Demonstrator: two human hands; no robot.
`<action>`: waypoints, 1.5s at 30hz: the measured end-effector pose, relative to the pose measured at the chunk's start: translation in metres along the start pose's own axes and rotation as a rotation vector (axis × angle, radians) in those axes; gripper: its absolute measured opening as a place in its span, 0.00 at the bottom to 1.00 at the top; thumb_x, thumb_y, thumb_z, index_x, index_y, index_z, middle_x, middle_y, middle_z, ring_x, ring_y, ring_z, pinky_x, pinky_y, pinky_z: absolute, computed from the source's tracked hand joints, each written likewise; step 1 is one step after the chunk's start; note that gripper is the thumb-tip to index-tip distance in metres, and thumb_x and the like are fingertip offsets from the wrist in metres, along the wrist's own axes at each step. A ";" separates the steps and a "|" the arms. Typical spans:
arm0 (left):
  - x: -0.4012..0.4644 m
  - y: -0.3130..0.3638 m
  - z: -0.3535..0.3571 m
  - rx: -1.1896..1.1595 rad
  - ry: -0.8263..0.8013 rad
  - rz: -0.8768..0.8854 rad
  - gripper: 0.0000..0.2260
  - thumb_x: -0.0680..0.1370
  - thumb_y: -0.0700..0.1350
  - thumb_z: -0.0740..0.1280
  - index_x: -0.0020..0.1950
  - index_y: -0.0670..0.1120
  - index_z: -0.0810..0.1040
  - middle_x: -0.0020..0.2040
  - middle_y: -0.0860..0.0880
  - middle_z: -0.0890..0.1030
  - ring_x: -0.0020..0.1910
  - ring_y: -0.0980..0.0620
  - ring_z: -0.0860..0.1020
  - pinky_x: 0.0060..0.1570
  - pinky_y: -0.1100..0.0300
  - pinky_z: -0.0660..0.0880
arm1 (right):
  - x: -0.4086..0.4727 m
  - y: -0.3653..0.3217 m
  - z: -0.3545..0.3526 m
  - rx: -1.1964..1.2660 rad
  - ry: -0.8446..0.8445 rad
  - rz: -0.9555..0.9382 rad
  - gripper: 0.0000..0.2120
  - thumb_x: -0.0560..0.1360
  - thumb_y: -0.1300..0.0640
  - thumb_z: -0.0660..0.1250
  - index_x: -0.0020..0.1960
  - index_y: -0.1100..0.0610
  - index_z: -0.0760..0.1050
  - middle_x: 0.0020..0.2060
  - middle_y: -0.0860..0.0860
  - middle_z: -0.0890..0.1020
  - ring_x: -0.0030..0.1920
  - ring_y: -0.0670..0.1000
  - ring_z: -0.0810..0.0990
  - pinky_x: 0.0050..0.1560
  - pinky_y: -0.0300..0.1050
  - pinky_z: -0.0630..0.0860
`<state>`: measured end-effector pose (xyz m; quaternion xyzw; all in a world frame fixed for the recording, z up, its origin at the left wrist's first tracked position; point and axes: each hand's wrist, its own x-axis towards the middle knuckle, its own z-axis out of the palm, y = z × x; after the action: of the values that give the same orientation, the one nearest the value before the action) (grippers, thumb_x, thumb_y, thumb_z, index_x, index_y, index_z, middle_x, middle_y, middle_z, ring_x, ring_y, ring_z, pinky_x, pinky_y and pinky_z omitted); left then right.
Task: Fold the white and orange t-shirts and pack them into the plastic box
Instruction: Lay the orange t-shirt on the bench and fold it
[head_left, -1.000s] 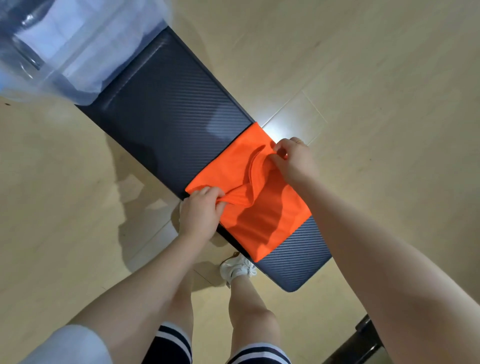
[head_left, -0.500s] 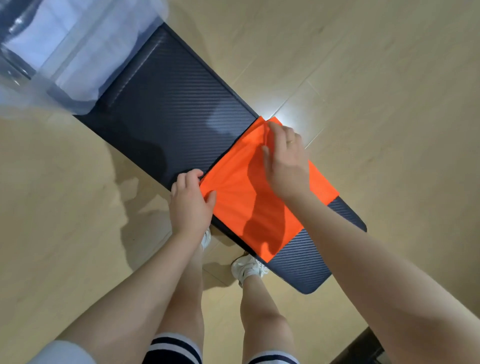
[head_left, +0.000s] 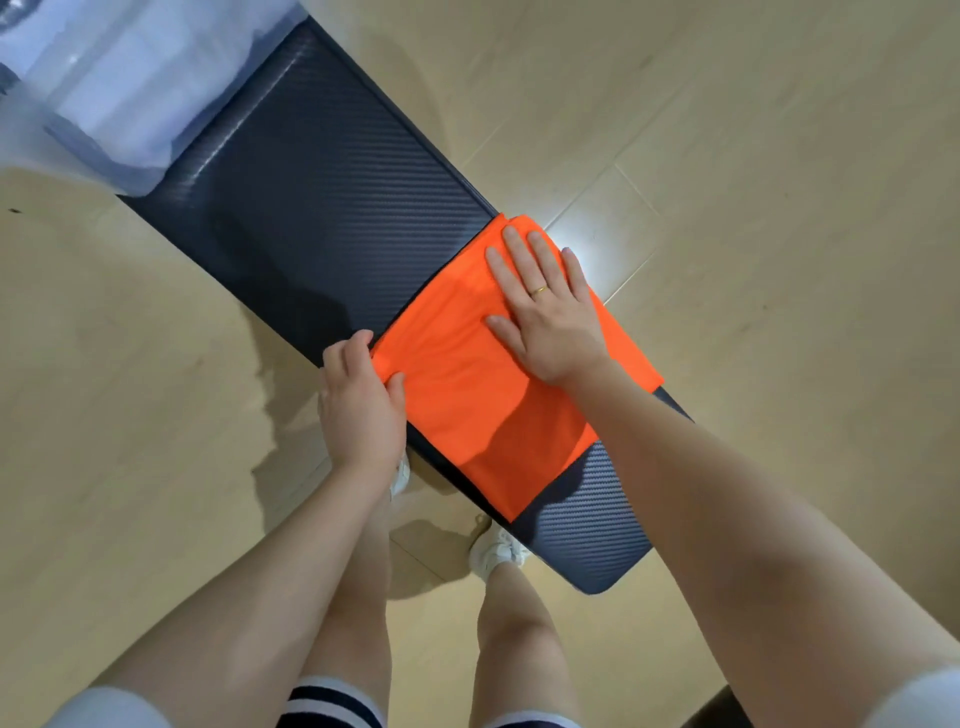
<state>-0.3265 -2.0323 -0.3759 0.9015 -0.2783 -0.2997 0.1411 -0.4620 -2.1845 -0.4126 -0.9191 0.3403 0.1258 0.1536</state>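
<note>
At the far left end of the dark, carbon-patterned worktop (head_left: 322, 171) stands the clear plastic box (head_left: 98, 88), with pale, white-looking cloth showing blurred through its wall, probably the white t-shirt already packed. The left hand (head_left: 361, 405) curls over the near-left corner of the orange t-shirt (head_left: 467, 395), thumb on top, pinching the fold at the worktop's near edge. A second ago both hands were gathering a bunched-up flap; now that flap lies turned over and the right hand (head_left: 550, 317), fingers straight and spread, presses the shirt flat toward the far edge. The fold looks nearly finished, with packing left. No brand or writing is readable anywhere.
</note>
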 end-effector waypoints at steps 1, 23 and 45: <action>-0.006 0.001 0.003 -0.027 0.027 -0.023 0.23 0.75 0.39 0.67 0.68 0.39 0.65 0.65 0.39 0.67 0.60 0.39 0.70 0.54 0.44 0.73 | -0.001 0.004 -0.002 0.015 -0.021 0.024 0.32 0.76 0.39 0.49 0.76 0.53 0.53 0.76 0.54 0.56 0.75 0.57 0.54 0.73 0.57 0.50; -0.140 0.055 0.096 -0.731 -0.088 -0.944 0.10 0.75 0.50 0.67 0.47 0.43 0.76 0.45 0.46 0.78 0.45 0.48 0.75 0.46 0.56 0.71 | -0.128 0.066 0.012 0.675 0.092 0.722 0.15 0.77 0.53 0.61 0.58 0.61 0.75 0.57 0.58 0.76 0.59 0.58 0.73 0.58 0.51 0.69; -0.060 0.019 -0.043 -0.717 -0.191 -0.455 0.12 0.71 0.45 0.68 0.53 0.43 0.77 0.41 0.48 0.77 0.36 0.53 0.72 0.39 0.60 0.69 | -0.018 -0.004 -0.090 1.114 0.021 0.709 0.09 0.71 0.65 0.61 0.39 0.52 0.75 0.33 0.53 0.78 0.34 0.52 0.76 0.45 0.51 0.75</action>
<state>-0.3472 -2.0084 -0.3064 0.8022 0.0374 -0.4828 0.3493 -0.4612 -2.2041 -0.3225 -0.5357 0.6381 -0.0352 0.5519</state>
